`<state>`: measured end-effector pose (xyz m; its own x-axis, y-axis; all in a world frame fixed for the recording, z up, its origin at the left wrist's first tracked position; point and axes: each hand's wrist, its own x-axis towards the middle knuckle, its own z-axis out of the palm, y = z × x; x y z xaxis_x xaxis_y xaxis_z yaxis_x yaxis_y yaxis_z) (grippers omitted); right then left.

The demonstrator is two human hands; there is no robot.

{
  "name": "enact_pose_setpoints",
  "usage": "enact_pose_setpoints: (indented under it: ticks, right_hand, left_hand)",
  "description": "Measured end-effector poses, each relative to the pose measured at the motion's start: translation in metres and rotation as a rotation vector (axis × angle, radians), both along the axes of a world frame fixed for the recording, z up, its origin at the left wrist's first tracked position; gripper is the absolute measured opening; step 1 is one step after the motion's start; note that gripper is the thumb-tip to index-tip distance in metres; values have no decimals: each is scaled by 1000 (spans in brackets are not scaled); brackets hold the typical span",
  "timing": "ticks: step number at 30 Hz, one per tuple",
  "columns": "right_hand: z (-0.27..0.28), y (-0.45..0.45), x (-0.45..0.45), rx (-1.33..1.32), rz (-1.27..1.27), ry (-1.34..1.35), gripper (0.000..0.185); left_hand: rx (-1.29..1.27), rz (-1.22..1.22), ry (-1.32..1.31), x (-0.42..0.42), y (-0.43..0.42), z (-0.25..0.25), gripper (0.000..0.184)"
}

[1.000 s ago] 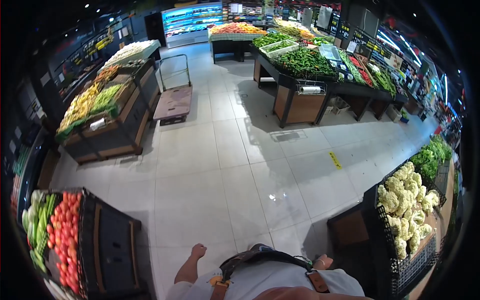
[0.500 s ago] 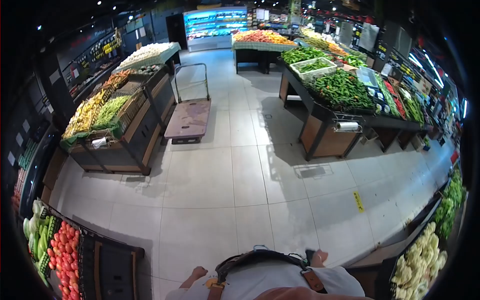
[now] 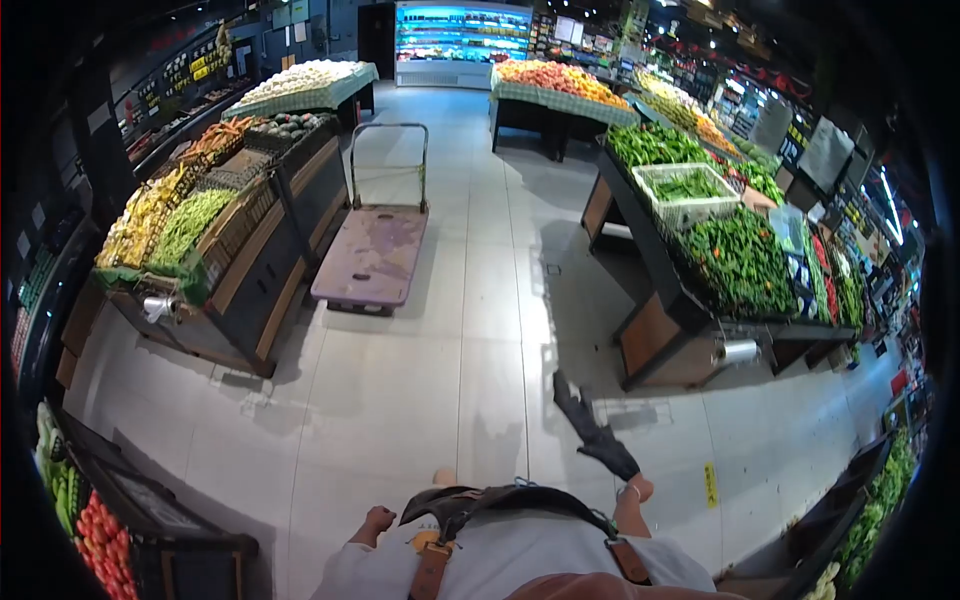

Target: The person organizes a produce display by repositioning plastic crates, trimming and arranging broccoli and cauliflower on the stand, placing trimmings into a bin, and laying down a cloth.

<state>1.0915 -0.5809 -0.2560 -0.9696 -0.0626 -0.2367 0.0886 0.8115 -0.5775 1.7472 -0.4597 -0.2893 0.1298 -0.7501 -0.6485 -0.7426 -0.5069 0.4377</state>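
Note:
My left hand (image 3: 380, 519) hangs at my left side with its fingers curled in, and nothing shows in it. On the other side my right hand (image 3: 639, 487) is closed on black gloves (image 3: 602, 445), which stretch forward from it over the floor. A light band circles the right wrist. A dark apron (image 3: 500, 500) with brown straps lies over my light shirt, between the two hands.
A flat trolley (image 3: 368, 255) with an upright handle stands ahead. Vegetable stands flank the aisle, with green beans (image 3: 192, 228) left and green peppers (image 3: 738, 262) right. Tomatoes (image 3: 103, 540) are near at left, leafy greens (image 3: 880, 505) at right.
The trolley and stands sit nearer as I have moved forward. The black gloves, mostly hidden earlier, now swing out ahead of my right hand.

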Motion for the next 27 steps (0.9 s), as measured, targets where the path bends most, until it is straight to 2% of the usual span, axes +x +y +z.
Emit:
enact_pose_setpoints:
  ticks: [4, 6, 7, 9, 12, 16, 17, 19, 23, 24, 26, 27]
  right_hand:
    - [58, -73, 14, -136, -59, -4, 27]
    - [44, -99, 22, -198, -129, 26, 27]
    - [36, -111, 18, -84, -100, -19, 25]
    - [33, -133, 32, -192, -131, -195, 22]
    - [25, -207, 32, -97, -110, -169, 21]
    - [11, -336, 23, 27, -33, -96, 21]
    - [10, -369, 20, 50, -6, -85, 21]
    - [10, -437, 19, 86, 73, -64, 20]
    - [-12, -579, 26, 117, 398, -11, 20]
    - [84, -622, 81, 325, 688, 43, 23]
    - [50, -689, 94, 228, 957, 117, 27]
    - [76, -718, 131, 106, 862, -13, 36]
  left_hand:
    - [37, -61, -75, 33, -161, -14, 35]
    - [-57, -101, -79, 36, -239, -7, 36]
    - [-111, -86, -56, 33, -278, 3, 37]
    - [-205, -47, -8, 20, -358, 22, 40]
    - [-282, 25, 72, -4, -458, 40, 42]
    - [-291, 131, 94, -20, -526, 26, 41]
    - [-208, 110, 62, -22, -534, 19, 40]
    - [-41, 61, -8, -19, -550, 10, 39]
    - [29, 137, -26, -13, -582, 16, 37]
    - [35, 178, -36, -13, -593, 19, 36]
    - [80, 166, -23, -5, -623, 5, 35]
    - [116, 132, -22, 0, -642, -5, 35]
